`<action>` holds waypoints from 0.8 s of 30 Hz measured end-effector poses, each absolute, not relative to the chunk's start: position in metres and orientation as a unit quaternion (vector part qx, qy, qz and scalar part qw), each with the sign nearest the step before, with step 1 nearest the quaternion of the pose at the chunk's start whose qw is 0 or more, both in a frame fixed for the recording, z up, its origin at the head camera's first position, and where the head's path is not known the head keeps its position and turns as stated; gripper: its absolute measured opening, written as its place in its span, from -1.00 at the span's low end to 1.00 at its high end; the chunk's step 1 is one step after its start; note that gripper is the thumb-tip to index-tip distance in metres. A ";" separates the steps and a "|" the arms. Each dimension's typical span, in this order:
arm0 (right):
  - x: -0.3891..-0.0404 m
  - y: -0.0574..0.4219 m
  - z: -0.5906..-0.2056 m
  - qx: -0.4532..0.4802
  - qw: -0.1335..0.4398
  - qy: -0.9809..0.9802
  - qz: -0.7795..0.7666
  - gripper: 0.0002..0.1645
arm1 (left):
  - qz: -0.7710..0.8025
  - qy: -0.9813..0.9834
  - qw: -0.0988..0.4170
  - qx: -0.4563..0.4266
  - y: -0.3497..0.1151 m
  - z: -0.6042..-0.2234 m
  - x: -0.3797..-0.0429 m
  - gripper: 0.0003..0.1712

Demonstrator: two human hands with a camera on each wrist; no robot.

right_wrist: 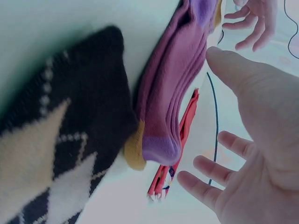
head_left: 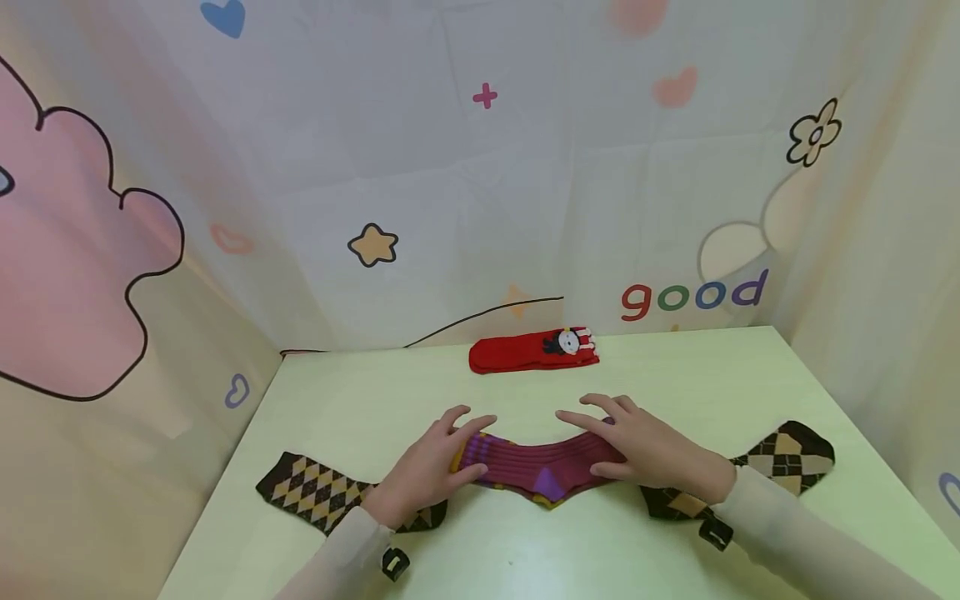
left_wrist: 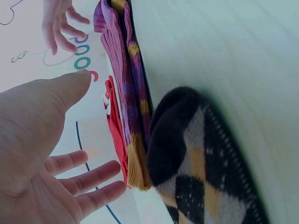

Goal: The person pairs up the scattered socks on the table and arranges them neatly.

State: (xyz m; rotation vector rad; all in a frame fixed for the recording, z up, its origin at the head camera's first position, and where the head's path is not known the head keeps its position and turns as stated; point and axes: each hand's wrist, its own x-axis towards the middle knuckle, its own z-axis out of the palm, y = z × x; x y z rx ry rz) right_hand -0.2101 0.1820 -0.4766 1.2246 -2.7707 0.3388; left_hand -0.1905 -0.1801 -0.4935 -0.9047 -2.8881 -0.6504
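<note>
A maroon ribbed sock (head_left: 525, 462) with a purple heel and mustard-yellow ends lies across the middle of the table. In the left wrist view, this sock (left_wrist: 122, 79) shows stacked layers. My left hand (head_left: 420, 468) is spread over its yellow cuff end, with fingers apart and nothing between them. Over the toe end my right hand (head_left: 647, 446) has its fingers parted and holds nothing. Beneath the left wrist lies an argyle sock (head_left: 311, 490) in black, tan and grey. A second argyle sock (head_left: 786, 457) is partly hidden by the right wrist.
Near the back edge of the pale table (head_left: 510, 558) lies a red sock (head_left: 513, 353) with a cartoon face at one end. A printed curtain (head_left: 465, 183) hangs behind the table and along both sides.
</note>
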 end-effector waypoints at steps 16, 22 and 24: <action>-0.194 0.179 -0.486 0.415 0.033 -0.901 0.122 -0.12 | -0.191 -0.931 0.026 -0.309 -0.174 -0.502 -0.181 -0.30; -0.188 0.180 -0.491 0.424 0.017 -0.898 0.122 -0.35 | -0.166 -0.933 0.043 -0.316 -0.173 -0.506 -0.181 -0.48; -0.187 0.181 -0.492 0.425 0.011 -0.898 0.117 -0.43 | -0.157 -0.933 0.048 -0.319 -0.172 -0.507 -0.182 -0.58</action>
